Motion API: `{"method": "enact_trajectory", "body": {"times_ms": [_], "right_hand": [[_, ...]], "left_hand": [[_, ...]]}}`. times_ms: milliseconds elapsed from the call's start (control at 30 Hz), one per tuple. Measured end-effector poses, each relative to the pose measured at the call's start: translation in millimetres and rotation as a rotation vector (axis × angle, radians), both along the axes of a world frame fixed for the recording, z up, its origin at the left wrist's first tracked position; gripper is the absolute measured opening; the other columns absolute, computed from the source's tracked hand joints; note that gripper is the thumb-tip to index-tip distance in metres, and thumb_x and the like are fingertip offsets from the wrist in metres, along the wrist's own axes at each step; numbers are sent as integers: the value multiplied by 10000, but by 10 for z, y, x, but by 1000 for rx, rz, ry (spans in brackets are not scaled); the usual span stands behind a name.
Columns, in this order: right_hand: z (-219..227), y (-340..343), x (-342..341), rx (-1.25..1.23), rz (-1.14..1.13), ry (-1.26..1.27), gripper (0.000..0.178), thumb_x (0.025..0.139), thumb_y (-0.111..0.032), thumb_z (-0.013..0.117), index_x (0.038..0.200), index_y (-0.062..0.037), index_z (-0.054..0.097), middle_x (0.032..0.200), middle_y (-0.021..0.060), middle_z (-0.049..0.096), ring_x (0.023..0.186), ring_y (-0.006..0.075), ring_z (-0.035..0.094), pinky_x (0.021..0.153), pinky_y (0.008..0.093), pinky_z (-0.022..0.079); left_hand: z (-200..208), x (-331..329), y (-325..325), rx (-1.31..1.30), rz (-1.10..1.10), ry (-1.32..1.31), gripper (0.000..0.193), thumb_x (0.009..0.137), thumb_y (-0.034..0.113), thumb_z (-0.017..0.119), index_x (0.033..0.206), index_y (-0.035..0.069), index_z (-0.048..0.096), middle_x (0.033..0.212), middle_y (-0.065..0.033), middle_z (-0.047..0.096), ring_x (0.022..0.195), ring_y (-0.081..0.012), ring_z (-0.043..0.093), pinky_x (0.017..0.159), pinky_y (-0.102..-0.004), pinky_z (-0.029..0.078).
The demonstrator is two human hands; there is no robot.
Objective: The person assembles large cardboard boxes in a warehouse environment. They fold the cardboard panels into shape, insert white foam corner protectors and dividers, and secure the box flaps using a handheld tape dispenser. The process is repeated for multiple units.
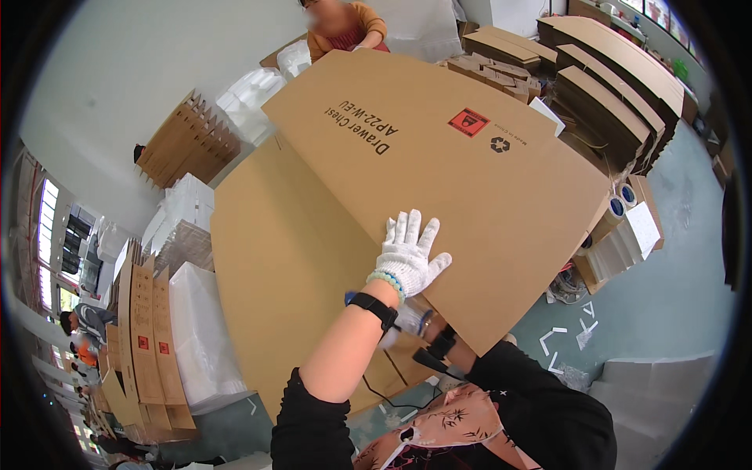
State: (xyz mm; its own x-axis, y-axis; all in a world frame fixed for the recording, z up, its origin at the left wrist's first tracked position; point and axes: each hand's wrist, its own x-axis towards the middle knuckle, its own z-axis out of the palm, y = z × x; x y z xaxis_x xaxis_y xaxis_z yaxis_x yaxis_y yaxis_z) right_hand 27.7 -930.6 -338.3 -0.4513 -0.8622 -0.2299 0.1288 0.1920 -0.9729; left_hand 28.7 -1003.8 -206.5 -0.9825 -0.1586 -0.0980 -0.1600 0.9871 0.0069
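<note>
A large brown cardboard carton panel (pixel 470 211) with dark print and a red label spans the middle, lying over another broad brown sheet (pixel 266 258). My left hand (pixel 407 254), in a white knitted glove, rests flat on the printed panel near its left edge, fingers spread. A black band circles that wrist. Below the panel's near edge is my right hand (pixel 406 320), also white-gloved. The panel and my left arm partly cover it and it is blurred, so its fingers do not show. A black object (pixel 440 348) lies by that wrist.
A person (pixel 348 31) in an orange top stands at the panel's far end. Flat cardboard stacks (pixel 603 102) are at far right, tape rolls (pixel 616 206) in a box nearer. White foam packs (pixel 200 337) and folded cartons (pixel 149 345) stand left. White scraps (pixel 548 341) litter the floor.
</note>
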Motion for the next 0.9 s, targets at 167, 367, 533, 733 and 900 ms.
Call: {"method": "enact_trajectory", "body": {"times_ms": [167,367,533,733,900], "right_hand": [[153,1639,-288,17,483,-125,602,823,-255,744,1327,14,555,1146,119,674,1055,175,617,916,302,501],[242,3549,-525,551,158,-342,463,729,-215,759,1125,8,672,961,67,681,890,150,607,810,287,485],[-336,4830,-1161,408,93,407,147,688,-51,738,829,-87,715,738,87,652,685,217,644,605,380,482],[118,5075,-2832,317,-394,82,157,696,-115,729,846,-71,737,841,124,713,787,306,691,695,347,545],[-5,4652,-4670,268,-473,531,218,764,-163,674,923,-19,712,827,70,688,705,203,664,603,325,525]], "left_hand": [[4,2,-4,8,-3,30,804,966,619,391,1561,97,252,1606,-266,160,1488,-445,133,1224,-526,63],[-44,5,-7,-6,-27,104,796,958,611,419,1541,84,296,1589,-275,205,1479,-450,161,1219,-535,77],[-15,2,23,-12,-38,95,787,957,578,460,1526,55,310,1572,-294,225,1468,-470,172,1214,-548,92],[34,-64,138,3,103,1,805,939,523,523,1524,21,291,1572,-326,184,1454,-511,162,1208,-564,83],[106,-154,346,13,409,-92,814,964,537,455,1538,5,231,1585,-326,140,1473,-506,102,1209,-563,60]]}}
